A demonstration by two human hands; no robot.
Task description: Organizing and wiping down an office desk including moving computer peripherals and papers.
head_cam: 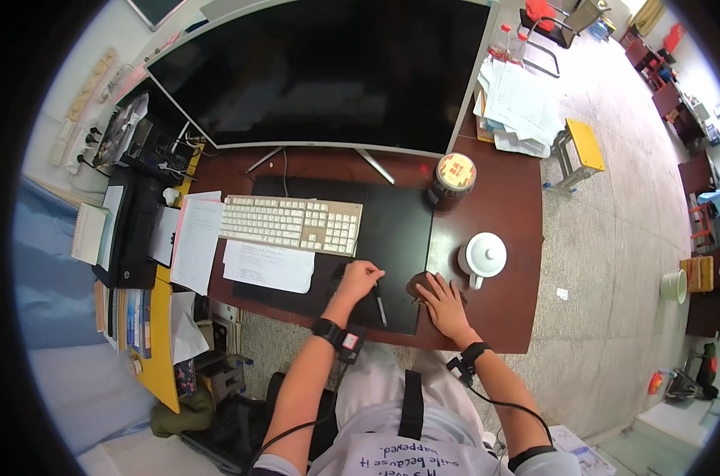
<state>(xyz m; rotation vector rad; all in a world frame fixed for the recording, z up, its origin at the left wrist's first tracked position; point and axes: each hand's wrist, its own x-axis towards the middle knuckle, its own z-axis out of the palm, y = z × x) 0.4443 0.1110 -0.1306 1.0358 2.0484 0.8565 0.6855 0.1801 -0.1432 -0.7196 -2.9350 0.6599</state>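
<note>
My left hand (358, 282) is over the black desk mat (395, 238) with thumb and fingertips pinched together. A dark pen (380, 304) with a pale lower part runs from under those fingertips towards me, its upper end in the pinch. My right hand (446, 303) rests flat, fingers apart, on a brown, soft-looking item (416, 288) at the mat's right edge; most of it is covered. Just beyond the right hand stands a white lidded mug (483, 254), its handle towards me. Behind the mug is a dark jar (454, 178) with a printed lid.
A beige keyboard (291, 223) and printed sheets (267, 266) lie left of my hands. A large dark monitor (324, 71) spans the desk's back. Stacked papers (520, 107) and bottles (499, 41) occupy the far right corner. A black printer (135, 232) stands at left. Cables run along both forearms.
</note>
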